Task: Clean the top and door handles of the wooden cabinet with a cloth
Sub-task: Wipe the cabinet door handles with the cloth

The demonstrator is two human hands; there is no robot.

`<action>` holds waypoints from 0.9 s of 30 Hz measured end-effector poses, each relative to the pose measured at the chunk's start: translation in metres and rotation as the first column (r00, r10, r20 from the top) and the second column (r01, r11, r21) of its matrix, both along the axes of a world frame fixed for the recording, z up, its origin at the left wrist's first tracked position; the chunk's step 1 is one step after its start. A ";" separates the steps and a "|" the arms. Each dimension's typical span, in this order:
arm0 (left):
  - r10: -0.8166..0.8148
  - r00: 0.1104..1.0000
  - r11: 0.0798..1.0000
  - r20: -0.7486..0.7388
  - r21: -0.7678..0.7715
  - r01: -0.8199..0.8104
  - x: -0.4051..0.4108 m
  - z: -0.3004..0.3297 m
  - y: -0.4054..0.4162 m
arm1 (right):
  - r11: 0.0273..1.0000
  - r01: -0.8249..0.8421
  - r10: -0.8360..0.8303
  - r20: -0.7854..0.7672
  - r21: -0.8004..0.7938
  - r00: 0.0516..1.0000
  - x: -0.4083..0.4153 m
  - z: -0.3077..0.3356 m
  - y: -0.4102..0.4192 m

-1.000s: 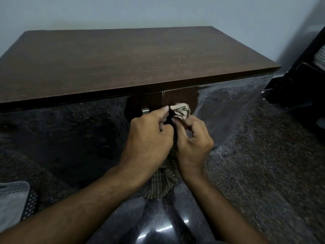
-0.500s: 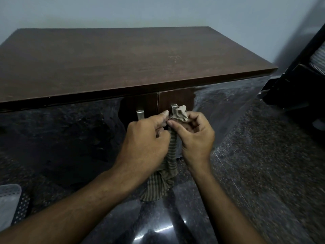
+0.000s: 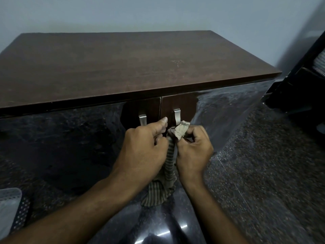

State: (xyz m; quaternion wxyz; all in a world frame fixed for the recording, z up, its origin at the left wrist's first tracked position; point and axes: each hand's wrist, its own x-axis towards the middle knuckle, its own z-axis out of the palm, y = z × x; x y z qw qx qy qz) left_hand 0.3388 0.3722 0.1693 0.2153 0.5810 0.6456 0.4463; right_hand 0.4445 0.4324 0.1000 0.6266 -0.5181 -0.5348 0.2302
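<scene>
The wooden cabinet has a dark brown top [image 3: 123,67] and two glossy doors. Two metal handles sit beside the door gap: the left handle [image 3: 142,118] and the right handle [image 3: 176,115]. A striped beige cloth [image 3: 169,166] is wrapped around the lower part of the right handle and hangs down between my hands. My left hand [image 3: 142,150] pinches the cloth from the left. My right hand [image 3: 193,152] grips the cloth's bunched end [image 3: 181,131] on the right. The lower part of both handles is hidden behind my hands.
A dark speckled floor [image 3: 263,173] spreads to the right. Black furniture [image 3: 302,81] stands at the right edge. A pale perforated basket [image 3: 12,208] sits at the lower left. A plain wall [image 3: 158,13] rises behind the cabinet.
Both hands and the cloth have slid down the right handle, baring its upper end. The left handle's top has come into view as well.
</scene>
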 end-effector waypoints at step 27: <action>0.272 0.962 0.935 -0.010 -0.233 -0.266 -0.043 0.010 -0.013 | 0.899 -0.263 0.157 0.302 0.351 0.940 -0.040 0.043 -0.016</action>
